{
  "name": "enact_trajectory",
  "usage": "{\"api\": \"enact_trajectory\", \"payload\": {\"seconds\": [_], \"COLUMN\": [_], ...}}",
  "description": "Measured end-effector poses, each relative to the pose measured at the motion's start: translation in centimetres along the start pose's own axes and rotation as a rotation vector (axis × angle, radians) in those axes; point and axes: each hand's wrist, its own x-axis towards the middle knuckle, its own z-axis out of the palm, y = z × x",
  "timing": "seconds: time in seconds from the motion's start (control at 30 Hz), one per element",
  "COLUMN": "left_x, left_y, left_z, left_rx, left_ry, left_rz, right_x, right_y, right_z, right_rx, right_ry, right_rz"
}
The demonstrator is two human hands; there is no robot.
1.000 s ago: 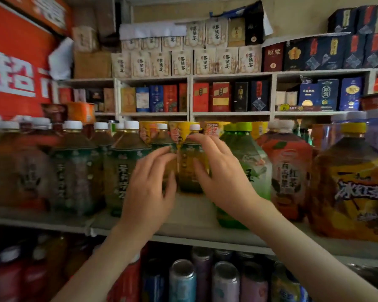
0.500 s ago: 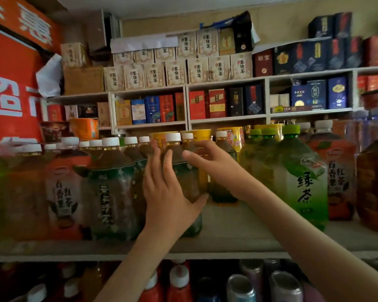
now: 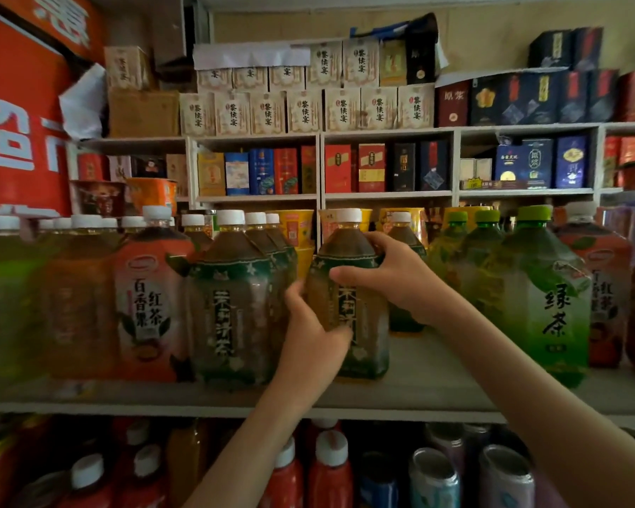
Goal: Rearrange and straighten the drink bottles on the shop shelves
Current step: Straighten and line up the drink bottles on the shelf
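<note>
On the main shelf (image 3: 418, 383), far L at 9 o'clock: blurry green/amber bottles w/ white caps, then an orange-label tea bottle (image 3: 145, 302). Next R, a dark-green-label tea bottle (image 3: 231, 313) at shelf front, upright. L hand (image 3: 310, 335) comes up from 6 o'clock, fingers wrapped on the lower L side of the held tea bottle (image 3: 347, 287), thumb across its front label. That btl sits ctr frame, base on the shelf, just beside the dark-green one, same label type, white cap. R hand (image 3: 393, 276) enters from 4 o'clock, closed over the btl's shoulder from the R, fingers curled round the top, thumb on front. Behind it at 1 o'clock another white-cap btl, partly hidden. R of the hands: green tea bottles (image 3: 543, 306) w/ green caps, bare shelf gap between them and the held btl. Lower shelf at 6 o'clock: red bottles (image 3: 327, 474) and cans (image 3: 433, 478). Back wall at 12: boxed goods (image 3: 305, 111).
</note>
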Motion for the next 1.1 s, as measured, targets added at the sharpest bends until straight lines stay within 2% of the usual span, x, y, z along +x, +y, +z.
{"api": "enact_trajectory", "payload": {"seconds": [0.13,0.23,0.37,0.47,0.6,0.73,0.8,0.93,1.03,1.1], "left_x": [0.5,1.8,4.4,5.8,6.7,7.1,6.6,3.9,-0.1,-3.4], "left_y": [-0.3,-0.3,-0.4,0.1,0.7,0.7,0.7,0.8,0.9,0.5], "left_z": [0.1,0.3,0.9,1.3,1.5,1.8,1.8,1.2,0.1,-0.9], "left_rx": [0.129,0.25,0.433,0.536,0.653,0.705,0.688,0.673,0.588,0.51], "left_ry": [-0.113,-0.135,-0.021,0.062,0.147,0.139,0.139,0.128,0.127,0.156], "left_rz": [-0.133,-0.139,-0.05,-0.054,-0.104,-0.11,-0.111,-0.007,0.13,0.204], "right_x": [0.6,1.3,2.3,2.9,3.7,3.6,3.2,0.6,-3.1,-6.1], "right_y": [1.1,1.5,1.1,0.7,1.6,2.2,2.1,1.1,0.3,0.1], "right_z": [-1.2,-1.5,-1.6,-1.5,-0.7,-0.3,-0.1,0.9,2.0,3.5], "right_rx": [0.007,0.0,-0.023,-0.05,0.054,0.055,-0.036,-0.28,-0.312,-0.306], "right_ry": [0.057,0.024,-0.074,-0.126,-0.103,-0.051,-0.009,0.199,0.299,0.284], "right_rz": [0.04,0.061,0.045,0.036,0.09,0.091,0.054,-0.081,-0.25,-0.36]}}
